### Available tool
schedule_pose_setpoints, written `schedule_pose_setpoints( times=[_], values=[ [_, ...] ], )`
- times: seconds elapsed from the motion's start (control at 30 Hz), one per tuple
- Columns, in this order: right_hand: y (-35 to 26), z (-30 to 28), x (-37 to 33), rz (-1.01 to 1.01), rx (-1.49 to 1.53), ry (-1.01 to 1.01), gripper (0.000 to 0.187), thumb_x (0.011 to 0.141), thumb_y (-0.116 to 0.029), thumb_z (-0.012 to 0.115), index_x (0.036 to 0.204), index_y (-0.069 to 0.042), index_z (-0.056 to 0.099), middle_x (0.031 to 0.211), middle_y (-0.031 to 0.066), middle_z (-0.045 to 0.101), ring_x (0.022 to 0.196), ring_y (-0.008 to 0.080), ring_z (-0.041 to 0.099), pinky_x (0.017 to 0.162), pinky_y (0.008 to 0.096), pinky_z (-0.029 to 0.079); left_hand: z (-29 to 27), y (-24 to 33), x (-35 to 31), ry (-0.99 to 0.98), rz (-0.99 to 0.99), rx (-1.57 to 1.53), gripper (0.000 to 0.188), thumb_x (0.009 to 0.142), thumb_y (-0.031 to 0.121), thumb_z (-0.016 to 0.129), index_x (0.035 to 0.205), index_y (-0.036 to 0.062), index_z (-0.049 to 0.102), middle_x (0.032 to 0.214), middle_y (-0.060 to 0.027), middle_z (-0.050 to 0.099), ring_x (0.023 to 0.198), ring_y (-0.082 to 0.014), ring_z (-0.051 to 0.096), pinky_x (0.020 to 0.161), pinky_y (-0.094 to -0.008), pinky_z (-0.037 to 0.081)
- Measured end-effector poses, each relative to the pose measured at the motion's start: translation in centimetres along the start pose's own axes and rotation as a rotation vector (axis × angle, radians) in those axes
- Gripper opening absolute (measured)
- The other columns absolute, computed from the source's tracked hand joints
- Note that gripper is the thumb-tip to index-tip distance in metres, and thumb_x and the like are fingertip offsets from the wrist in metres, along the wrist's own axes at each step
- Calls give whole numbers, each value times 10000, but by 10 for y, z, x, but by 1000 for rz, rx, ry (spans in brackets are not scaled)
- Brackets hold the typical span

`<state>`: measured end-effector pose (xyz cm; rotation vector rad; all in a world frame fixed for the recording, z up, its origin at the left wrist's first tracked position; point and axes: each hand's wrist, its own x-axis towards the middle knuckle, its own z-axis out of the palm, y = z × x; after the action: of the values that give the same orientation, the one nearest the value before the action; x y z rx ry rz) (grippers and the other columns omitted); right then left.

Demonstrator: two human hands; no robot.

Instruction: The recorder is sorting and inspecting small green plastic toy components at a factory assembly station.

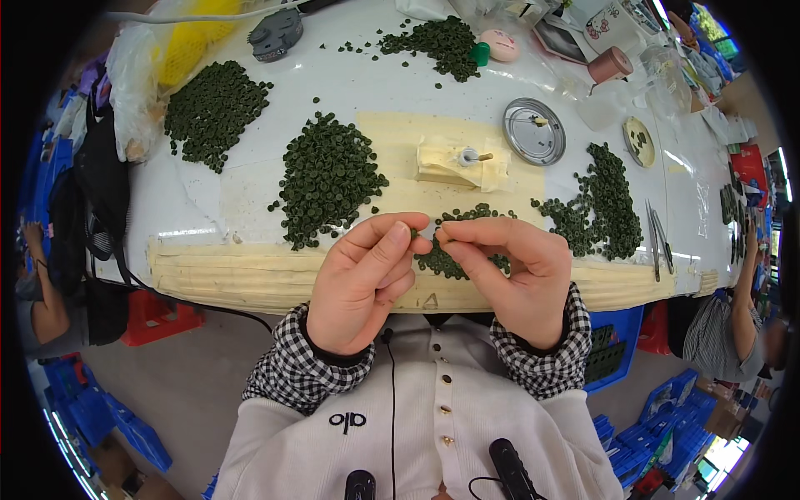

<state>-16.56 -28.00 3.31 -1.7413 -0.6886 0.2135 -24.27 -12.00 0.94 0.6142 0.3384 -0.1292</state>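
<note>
Both hands meet above the near edge of the table, fingertips only a small gap apart. My left hand (360, 279) pinches a tiny dark green piece (414, 234) between thumb and forefinger; most of it is covered. Thumb and forefinger of my right hand (530, 275) are pressed together too, and what they hold, if anything, is too small to name. Beneath the fingertips lies a small heap of round dark green parts (450, 265), partly hidden. Beyond the hands stands a tape-wrapped block (442, 171) with a short peg (479, 157) on top.
More heaps of green parts lie left (325, 179), far left (215, 115), at the back (437, 43) and right (608, 204). A round metal lid (546, 148), a small dish (637, 132), tweezers (653, 242) and a thread spool (610, 65) are on the right. People sit at both sides.
</note>
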Motion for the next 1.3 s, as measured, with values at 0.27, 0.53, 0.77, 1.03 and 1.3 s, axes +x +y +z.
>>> schedule_pose_setpoints(
  times=[0.27, 0.53, 0.77, 1.03, 1.3],
  values=[
    [2, 0, -4, 177, 267, 19, 116, 788, 31, 641, 903, 46, 638, 862, 92, 666, 776, 126, 641, 709, 238, 526, 5, -1, -1, 5, 4, 39, 239, 922, 101, 522, 1125, -14, 567, 907, -72, 643, 527, -9, 365, 472, -164, 298],
    [6, 1, -1, 43, 219, 42, 152, 757, 58, 627, 896, 5, 659, 876, 74, 588, 767, 128, 585, 688, 232, 481, 5, -7, 0, -33, -9, 33, 207, 919, 125, 541, 1068, 0, 614, 854, -62, 632, 526, -29, 364, 473, -178, 293],
    [9, 10, -4, -48, 56, 78, 184, 729, 53, 647, 895, -19, 682, 868, 76, 581, 742, 143, 577, 665, 235, 464, 3, -10, 0, 13, -25, 35, 182, 922, 143, 542, 1022, 18, 629, 817, -41, 618, 521, -37, 354, 466, -184, 285],
    [6, 13, -7, -281, -229, 122, 227, 690, 42, 690, 901, -43, 696, 878, 75, 580, 750, 162, 558, 660, 247, 466, 2, -7, -1, -16, -49, -44, 196, 932, 159, 524, 1022, 19, 627, 796, -17, 605, 528, -28, 360, 469, -176, 280],
    [8, -1, -9, -59, 123, -11, 190, 698, 6, 710, 877, -55, 688, 895, 64, 546, 784, 146, 552, 677, 243, 454, 5, -5, 0, -151, -149, -8, 166, 921, 134, 541, 998, 12, 624, 805, -19, 605, 562, -13, 368, 472, -173, 283]
  ],
)
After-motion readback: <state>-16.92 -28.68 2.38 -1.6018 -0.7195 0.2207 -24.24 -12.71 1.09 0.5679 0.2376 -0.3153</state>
